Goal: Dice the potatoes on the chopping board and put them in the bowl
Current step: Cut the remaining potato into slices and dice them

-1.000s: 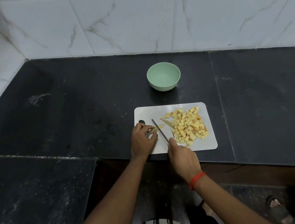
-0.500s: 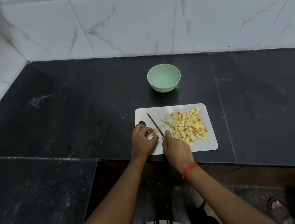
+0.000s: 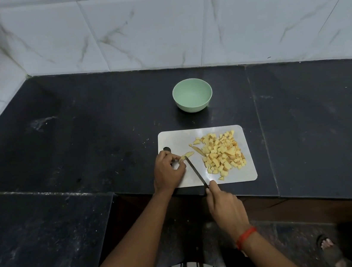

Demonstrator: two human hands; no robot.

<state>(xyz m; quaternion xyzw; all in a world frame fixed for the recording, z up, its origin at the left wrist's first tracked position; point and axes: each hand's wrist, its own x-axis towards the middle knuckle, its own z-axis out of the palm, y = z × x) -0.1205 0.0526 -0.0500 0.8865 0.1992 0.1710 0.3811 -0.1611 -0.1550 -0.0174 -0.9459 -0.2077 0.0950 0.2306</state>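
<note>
A white chopping board (image 3: 226, 176) lies at the front edge of the black counter. A heap of diced potato (image 3: 222, 155) covers its right half. My left hand (image 3: 166, 170) pinches a thin potato slice (image 3: 186, 156) on the board's left part. My right hand (image 3: 226, 207) grips the handle of a knife (image 3: 196, 171), and the blade's tip touches the slice. Another thin slice (image 3: 198, 150) lies between the held slice and the heap. The pale green bowl (image 3: 192, 95) stands behind the board with nothing in it.
The black counter (image 3: 80, 135) runs left and right, with a lower black slab (image 3: 39, 243) at front left. White tiled walls (image 3: 155, 27) close the back and left. A foot in a sandal (image 3: 329, 247) is on the floor at lower right.
My right hand has pulled back toward me off the board with the knife, so the blade now lies lower and its tip sits at the slice. My left hand has stayed on the slice.
</note>
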